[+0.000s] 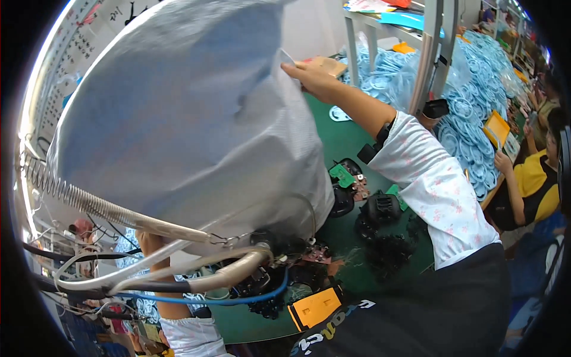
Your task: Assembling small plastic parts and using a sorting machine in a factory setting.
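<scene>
A large white woven sack (196, 131) bulges over the left and middle of the view, raised above the green worktop (357, 137). At the sack's upper right edge, my right hand (312, 78) is closed on the fabric, fingers pinching its rim. My left hand (150, 243) reaches up against the sack's lower left side; its fingers are hidden behind the sack and hoses. Under the sack's right side lie black plastic housings (380, 208) with green circuit boards (342, 175). An orange plastic piece (315, 308) rests near the front edge.
A coiled spring (77, 193), beige hose (238, 269) and blue tube (238, 299) hang across the lower left. Light blue plastic parts (470, 113) are heaped at the right, behind a metal post (425, 65). A co-worker in yellow and black (532, 187) sits far right.
</scene>
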`<action>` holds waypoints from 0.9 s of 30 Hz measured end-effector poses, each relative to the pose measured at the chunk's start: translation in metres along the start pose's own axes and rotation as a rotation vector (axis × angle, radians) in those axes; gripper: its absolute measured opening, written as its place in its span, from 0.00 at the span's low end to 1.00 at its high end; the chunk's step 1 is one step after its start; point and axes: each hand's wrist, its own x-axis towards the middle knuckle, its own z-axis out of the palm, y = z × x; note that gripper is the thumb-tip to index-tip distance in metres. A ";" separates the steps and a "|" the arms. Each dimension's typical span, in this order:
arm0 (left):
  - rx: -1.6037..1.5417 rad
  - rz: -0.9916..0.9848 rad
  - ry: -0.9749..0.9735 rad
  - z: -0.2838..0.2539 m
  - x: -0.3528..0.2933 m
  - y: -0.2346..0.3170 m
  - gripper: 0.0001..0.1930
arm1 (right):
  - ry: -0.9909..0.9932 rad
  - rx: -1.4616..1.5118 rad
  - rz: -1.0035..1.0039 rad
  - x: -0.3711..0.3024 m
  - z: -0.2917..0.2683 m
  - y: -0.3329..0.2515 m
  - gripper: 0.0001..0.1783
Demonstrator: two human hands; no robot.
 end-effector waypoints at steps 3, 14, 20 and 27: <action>0.312 0.252 0.062 -0.003 -0.009 -0.014 0.28 | -0.041 0.088 0.080 -0.024 0.005 0.016 0.25; -0.111 -0.004 0.235 0.012 -0.023 -0.018 0.10 | 0.241 -0.042 -0.322 -0.023 0.044 0.047 0.21; 0.392 0.429 0.370 0.033 -0.015 0.011 0.09 | 0.402 -0.108 -0.323 -0.013 0.027 0.067 0.20; 0.390 0.656 0.507 -0.030 0.014 0.013 0.10 | 0.462 -0.119 -0.566 -0.021 0.044 -0.048 0.20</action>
